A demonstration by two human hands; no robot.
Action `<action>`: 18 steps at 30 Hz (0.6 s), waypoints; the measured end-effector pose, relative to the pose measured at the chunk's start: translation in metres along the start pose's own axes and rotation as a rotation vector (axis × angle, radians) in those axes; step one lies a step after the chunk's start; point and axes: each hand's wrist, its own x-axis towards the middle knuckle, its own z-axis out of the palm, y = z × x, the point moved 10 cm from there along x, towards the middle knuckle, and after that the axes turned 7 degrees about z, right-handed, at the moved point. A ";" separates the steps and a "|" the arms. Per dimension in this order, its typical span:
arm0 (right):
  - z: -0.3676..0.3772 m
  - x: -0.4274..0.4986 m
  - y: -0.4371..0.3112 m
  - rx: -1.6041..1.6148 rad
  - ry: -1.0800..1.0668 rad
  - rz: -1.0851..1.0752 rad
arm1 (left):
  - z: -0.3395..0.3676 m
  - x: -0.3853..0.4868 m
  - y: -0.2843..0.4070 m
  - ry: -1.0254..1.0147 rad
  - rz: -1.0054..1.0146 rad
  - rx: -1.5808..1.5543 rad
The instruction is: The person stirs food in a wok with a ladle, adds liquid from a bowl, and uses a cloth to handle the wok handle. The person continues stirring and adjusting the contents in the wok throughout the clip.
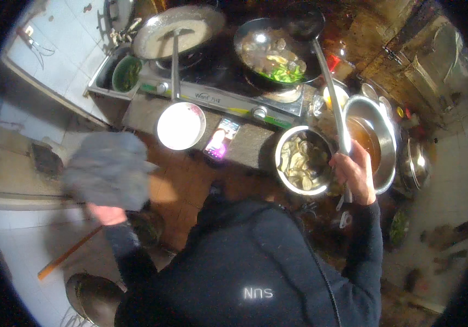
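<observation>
My left hand [107, 213] grips a bunched grey cloth [111, 167], blurred, out to the left of the stove; the cloth hides most of the fingers. My right hand [354, 171] is closed around the long metal handle of a ladle [332, 90]. The ladle's dark bowl end is raised over the right rim of a black wok [242, 67]. In the wok lie bright green vegetable pieces [286, 74] and pale and brown slices. Just left of my right hand stands a metal bowl [280, 171] of pale sliced food [299, 161]. Behind the hand, a steel basin [387, 135] holds brown liquid.
The wok sits on a two-burner gas stove [230, 104]. A second pan [152, 45] with whitish liquid and a long handle [175, 69] is on the left burner. Along the counter edge are a white bowl [181, 126] and a lit phone [221, 139]. A green bowl [125, 73] stands far left.
</observation>
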 end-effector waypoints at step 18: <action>-0.049 -0.043 0.042 0.230 0.018 0.076 | 0.199 0.105 -0.399 0.016 -0.661 -0.171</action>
